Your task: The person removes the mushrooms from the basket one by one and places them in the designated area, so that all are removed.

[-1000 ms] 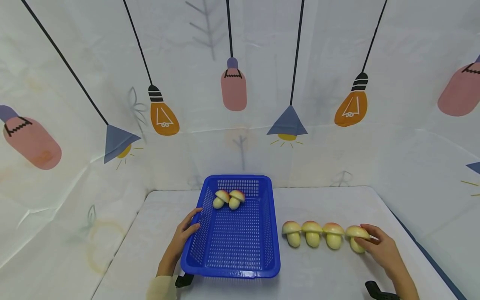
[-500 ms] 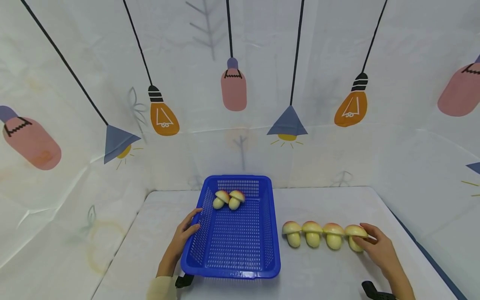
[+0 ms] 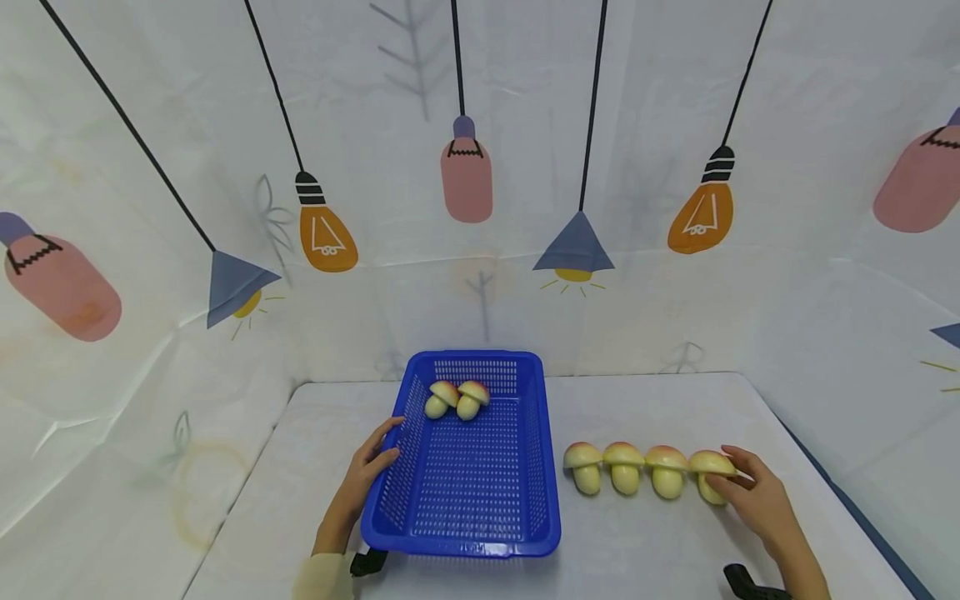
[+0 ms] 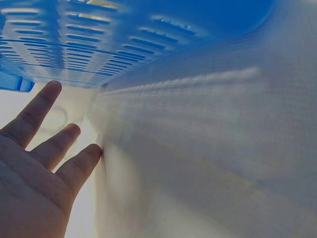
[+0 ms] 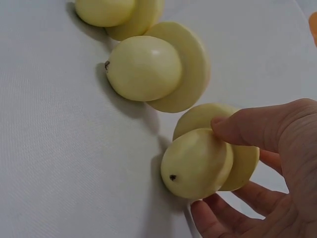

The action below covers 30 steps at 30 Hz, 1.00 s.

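Note:
A blue plastic basket [image 3: 450, 500] stands on the white table, with two toy mushrooms [image 3: 442, 398] lying in its far left part. My left hand [image 3: 367, 462] touches the basket's left rim; the left wrist view shows three straight fingers [image 4: 64, 144] under the basket's slotted wall. To the right, several mushrooms with yellow-red caps lie in a row, caps toward the back. The rightmost mushroom [image 3: 708, 475] is held by my right hand [image 3: 761, 496], thumb [image 5: 242, 126] on its cap and stem, other fingers behind and below it. Neighbouring it is another mushroom [image 5: 143, 69].
The white table [image 3: 630, 550] ends on the right at a dark blue edge [image 3: 855, 508]. Behind it rises a pale cloth backdrop [image 3: 480, 308] printed with hanging lamps. Black wrist straps show on both arms.
My right hand has shifted slightly left, bringing the rightmost mushroom closer to its neighbour in the row. My left hand and the basket stay in place.

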### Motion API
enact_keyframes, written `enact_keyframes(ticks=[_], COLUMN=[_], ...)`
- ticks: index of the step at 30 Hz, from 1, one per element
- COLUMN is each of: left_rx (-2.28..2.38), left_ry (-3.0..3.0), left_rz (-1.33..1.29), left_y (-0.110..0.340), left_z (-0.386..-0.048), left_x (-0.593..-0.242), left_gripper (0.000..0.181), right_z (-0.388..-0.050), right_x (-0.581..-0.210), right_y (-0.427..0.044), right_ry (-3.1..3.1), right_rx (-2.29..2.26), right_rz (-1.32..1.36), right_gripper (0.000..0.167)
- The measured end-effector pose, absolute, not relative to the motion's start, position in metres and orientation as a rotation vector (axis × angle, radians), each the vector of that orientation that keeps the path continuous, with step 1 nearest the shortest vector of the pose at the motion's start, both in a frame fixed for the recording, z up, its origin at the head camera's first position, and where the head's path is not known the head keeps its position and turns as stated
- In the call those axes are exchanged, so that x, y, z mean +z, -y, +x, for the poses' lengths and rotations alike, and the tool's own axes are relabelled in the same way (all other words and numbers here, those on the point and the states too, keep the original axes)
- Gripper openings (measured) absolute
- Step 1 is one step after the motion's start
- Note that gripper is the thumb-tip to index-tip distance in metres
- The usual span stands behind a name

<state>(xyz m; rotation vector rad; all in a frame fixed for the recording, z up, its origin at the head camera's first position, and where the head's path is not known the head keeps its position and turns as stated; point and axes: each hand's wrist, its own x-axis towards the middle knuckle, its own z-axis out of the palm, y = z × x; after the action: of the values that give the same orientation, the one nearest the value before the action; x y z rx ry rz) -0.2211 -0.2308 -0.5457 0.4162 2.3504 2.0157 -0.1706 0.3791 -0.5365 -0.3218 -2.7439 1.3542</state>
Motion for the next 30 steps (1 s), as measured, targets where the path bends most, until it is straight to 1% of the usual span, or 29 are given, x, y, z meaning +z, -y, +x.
enact_keyframes(ticks=[8,11,15,18,25,30], left_rx=[2.029,2.029,2.024,2.026,2.031,2.034], left_ry=[-2.337,-2.337,-2.34,-2.335,-2.323,-2.316], left_rz=[0.422,0.416,0.411,0.412,0.414,0.41], left_y=[0.231,0.231,0.231,0.231,0.231,0.23], left_z=[-0.221,-0.22,-0.22,-0.22,-0.22,-0.221], left_x=[-0.547,-0.547,-0.547,-0.546,-0.545,-0.545], left_gripper=[0.055,0.055,0.055,0.055,0.055,0.055], right_z=[-0.168,-0.169,-0.171,-0.172,-0.176,-0.187], right_x=[-0.537,-0.533,-0.523,-0.514,-0.496,-0.485], right_y=[-0.381,-0.382,-0.383,-0.382,-0.377,-0.356], right_ry=[2.729,2.772,2.876,2.913,2.866,2.783], right_rx=[1.34,1.351,1.369,1.371,1.325,1.262], right_rz=[-0.291,-0.291,-0.337,-0.36,-0.301,-0.281], right_gripper=[0.075,0.08,0.093,0.099,0.104,0.105])
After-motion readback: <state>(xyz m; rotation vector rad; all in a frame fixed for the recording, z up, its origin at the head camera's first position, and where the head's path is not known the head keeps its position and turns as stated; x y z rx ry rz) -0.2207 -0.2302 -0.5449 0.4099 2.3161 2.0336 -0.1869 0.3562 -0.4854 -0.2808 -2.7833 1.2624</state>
